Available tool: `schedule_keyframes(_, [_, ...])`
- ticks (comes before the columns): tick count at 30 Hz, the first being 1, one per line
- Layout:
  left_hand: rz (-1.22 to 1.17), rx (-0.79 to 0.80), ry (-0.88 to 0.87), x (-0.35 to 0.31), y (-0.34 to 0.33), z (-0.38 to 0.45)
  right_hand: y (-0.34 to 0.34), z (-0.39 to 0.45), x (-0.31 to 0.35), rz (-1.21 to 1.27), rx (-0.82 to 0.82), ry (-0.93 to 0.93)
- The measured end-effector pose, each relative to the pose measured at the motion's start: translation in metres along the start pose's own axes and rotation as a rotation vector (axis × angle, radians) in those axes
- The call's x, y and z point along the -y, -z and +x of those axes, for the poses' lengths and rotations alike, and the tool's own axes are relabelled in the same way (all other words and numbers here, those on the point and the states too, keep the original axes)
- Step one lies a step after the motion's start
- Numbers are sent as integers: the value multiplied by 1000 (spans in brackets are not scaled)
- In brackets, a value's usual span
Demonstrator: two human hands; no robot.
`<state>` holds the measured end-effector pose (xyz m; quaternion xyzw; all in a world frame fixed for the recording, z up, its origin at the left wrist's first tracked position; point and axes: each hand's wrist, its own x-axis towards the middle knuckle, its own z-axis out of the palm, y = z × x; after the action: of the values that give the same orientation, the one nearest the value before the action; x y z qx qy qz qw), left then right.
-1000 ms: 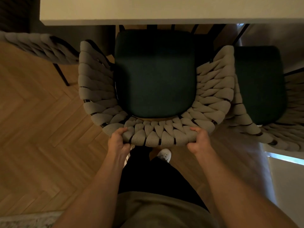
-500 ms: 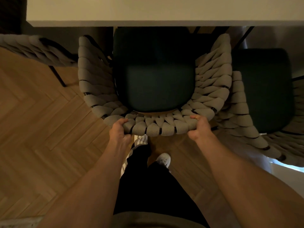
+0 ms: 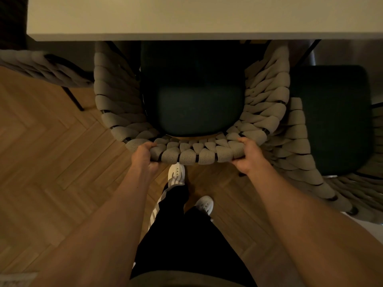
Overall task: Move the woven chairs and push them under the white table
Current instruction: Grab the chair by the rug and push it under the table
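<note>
No brand, label or writing can be read anywhere in the dim, warm-lit room. The herringbone wooden floor (image 3: 51, 162) of light oak planks fills the left and lower part of the view, with the edge of a pale patterned rug (image 3: 14, 279) at the bottom left corner. Across the top runs the smooth, flat white tabletop (image 3: 186, 15), its front edge a straight pale band.

Directly below that edge stands the middle woven chair with a curved back of thick beige knitted cord loops (image 3: 267, 104) wound over a thin black metal frame; its dark green padded seat cushion (image 3: 196, 108) is partly under the tabletop, its front lost in shadow. Just beside it on the right, weave touching weave, is a second beige woven chair with a dark green seat (image 3: 329, 121), also partly under the tabletop. At the far left a third beige woven chair back on a slim black leg (image 3: 41, 67) stands apart, blurred.

The left hand (image 3: 143, 158) and right hand (image 3: 248, 156) grip the rear rim of the middle chair's back, fingers curled tightly over the cord, thumbs underneath. Between the bare forearms show black trousers with white side stripes (image 3: 176, 224) and two white shoes (image 3: 176, 171).
</note>
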<state>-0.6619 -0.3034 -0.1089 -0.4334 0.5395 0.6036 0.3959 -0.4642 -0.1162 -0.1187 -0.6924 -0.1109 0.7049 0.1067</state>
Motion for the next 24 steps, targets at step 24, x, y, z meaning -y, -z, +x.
schedule_keyframes(24, [18, 33, 3, 2, -19, -1, 1, 9, 11, -7, -97, -42])
